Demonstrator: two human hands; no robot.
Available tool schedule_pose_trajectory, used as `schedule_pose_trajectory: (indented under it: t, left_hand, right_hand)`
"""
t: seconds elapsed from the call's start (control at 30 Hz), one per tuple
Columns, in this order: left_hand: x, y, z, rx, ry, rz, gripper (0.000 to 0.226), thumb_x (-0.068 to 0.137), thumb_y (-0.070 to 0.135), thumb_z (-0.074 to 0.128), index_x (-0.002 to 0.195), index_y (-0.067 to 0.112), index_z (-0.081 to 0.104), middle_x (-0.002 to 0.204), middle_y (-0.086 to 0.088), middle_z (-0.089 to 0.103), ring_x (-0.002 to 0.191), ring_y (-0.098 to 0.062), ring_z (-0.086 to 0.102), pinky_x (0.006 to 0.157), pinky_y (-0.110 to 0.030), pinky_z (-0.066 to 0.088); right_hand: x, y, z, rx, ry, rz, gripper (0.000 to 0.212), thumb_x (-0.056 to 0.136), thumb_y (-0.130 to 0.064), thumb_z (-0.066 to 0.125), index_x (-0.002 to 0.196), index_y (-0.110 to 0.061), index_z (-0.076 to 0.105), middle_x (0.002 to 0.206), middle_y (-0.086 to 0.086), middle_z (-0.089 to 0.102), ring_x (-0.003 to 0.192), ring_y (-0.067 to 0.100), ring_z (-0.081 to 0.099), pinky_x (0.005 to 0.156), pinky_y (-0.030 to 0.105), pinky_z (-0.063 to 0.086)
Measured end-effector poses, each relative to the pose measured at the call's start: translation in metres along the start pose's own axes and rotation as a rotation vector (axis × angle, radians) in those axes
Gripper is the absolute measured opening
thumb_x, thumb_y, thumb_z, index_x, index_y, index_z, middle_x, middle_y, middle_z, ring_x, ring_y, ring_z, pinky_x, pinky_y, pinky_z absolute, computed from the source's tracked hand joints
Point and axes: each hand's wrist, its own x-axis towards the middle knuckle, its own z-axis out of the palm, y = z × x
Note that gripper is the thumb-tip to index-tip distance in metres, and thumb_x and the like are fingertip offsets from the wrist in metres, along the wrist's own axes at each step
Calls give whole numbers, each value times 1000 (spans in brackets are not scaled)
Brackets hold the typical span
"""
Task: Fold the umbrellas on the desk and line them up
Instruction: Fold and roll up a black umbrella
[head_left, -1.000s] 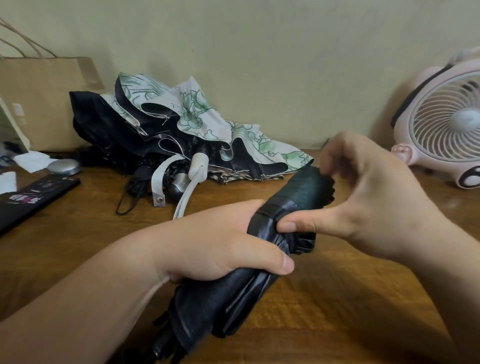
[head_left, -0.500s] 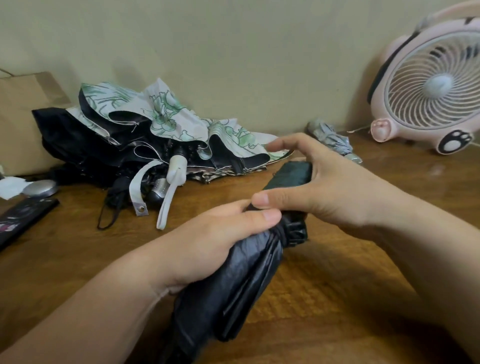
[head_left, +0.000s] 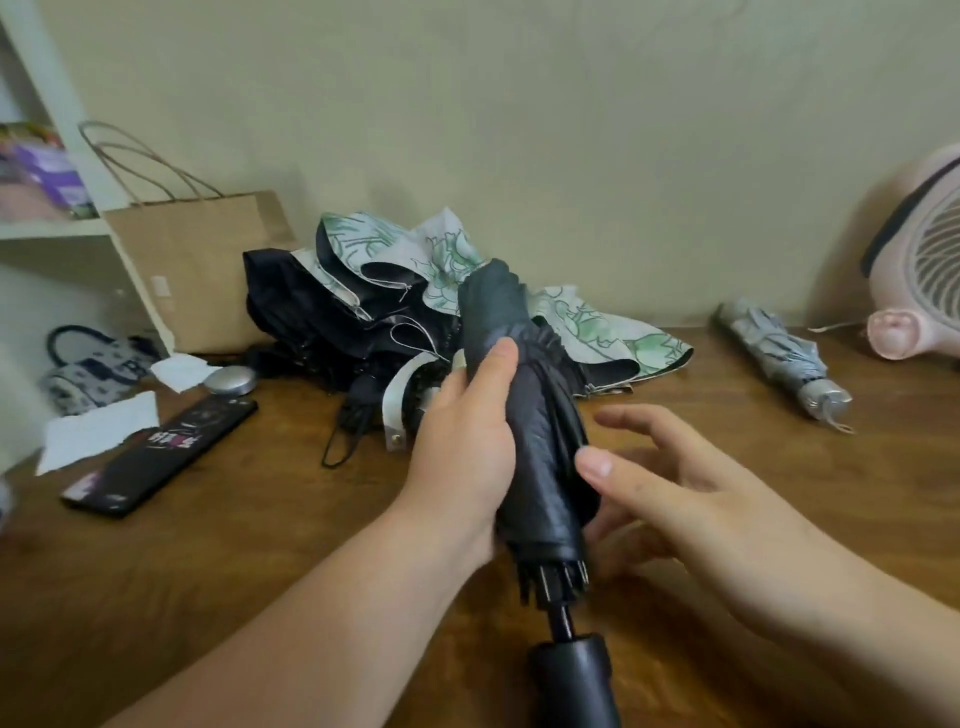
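Note:
A rolled black umbrella (head_left: 535, 441) stands tilted over the wooden desk (head_left: 234, 545), tip pointing away, its black handle (head_left: 574, 680) nearest me. My left hand (head_left: 467, 441) grips its canopy from the left, thumb across the fabric. On the right side my right hand (head_left: 665, 483) lies with relaxed, spread fingers, thumb touching the fabric. Behind, an unfolded white-and-green floral umbrella (head_left: 452, 291) lies heaped on a crumpled black umbrella (head_left: 301, 317). A folded grey umbrella (head_left: 779, 358) lies at the back right.
A brown paper bag (head_left: 197, 270) leans on the wall at the back left beside a white shelf (head_left: 62, 228). A black flat case (head_left: 161, 452), a silver round object (head_left: 231, 382) and white tissues (head_left: 98, 431) lie at the left. A pink fan (head_left: 919, 265) stands far right.
The black umbrella swung from lying diagonally to nearly upright, tip away. My right hand let go of its far end and now rests open at its side. The view shifted left.

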Motion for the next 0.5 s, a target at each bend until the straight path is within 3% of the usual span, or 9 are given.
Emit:
schedule_pose_trajectory:
  t: [0.1, 0.17, 0.23, 0.3, 0.4, 0.5]
  left_hand:
    - [5, 1, -3, -219, 108, -47, 33, 92, 47, 71, 108, 18, 72, 101, -8, 78, 96, -32, 75, 92, -55, 58]
    - [8, 3, -6, -315, 131, -71, 32, 87, 40, 76, 110, 18, 73, 102, -9, 79, 97, -34, 75, 94, -55, 57]
    - [13, 7, -10, -355, 107, -78, 29, 87, 28, 76, 110, 11, 72, 102, -11, 78, 95, -32, 75, 94, -52, 57]
    - [18, 14, -16, -333, 44, -26, 18, 87, 15, 72, 103, 7, 70, 99, -14, 75, 90, -29, 73, 93, -46, 58]
    - [22, 23, -23, -279, -59, 35, 15, 80, 5, 71, 94, 10, 71, 94, -12, 73, 85, -24, 70, 87, -41, 54]
    - [22, 28, -32, -275, -360, -41, 20, 78, 8, 72, 98, 7, 75, 112, -17, 71, 108, -31, 68, 100, -48, 52]
  right_hand:
    - [-1, 3, 6, 9, -144, 77, 81, 64, -39, 92, 132, -32, 49, 93, 23, 70, 76, 34, 73, 75, 51, 59]
    - [0, 4, 6, -57, -218, 92, 67, 72, -26, 91, 127, -33, 51, 97, 20, 73, 80, 38, 73, 80, 56, 60]
    - [3, 3, -2, -83, -215, 89, 51, 82, -8, 83, 120, -26, 55, 93, 16, 73, 69, 35, 68, 70, 52, 62]
    - [6, -4, -16, -106, -180, 52, 44, 79, -7, 81, 114, -24, 61, 84, 16, 70, 61, 30, 63, 57, 40, 56]
    - [8, -19, -47, -162, -131, 1, 39, 68, -17, 84, 103, -30, 73, 81, 22, 71, 63, 29, 64, 57, 34, 54]
    - [13, -24, -77, -200, -115, -50, 31, 68, -11, 84, 96, -24, 78, 81, 27, 71, 64, 31, 66, 59, 32, 57]
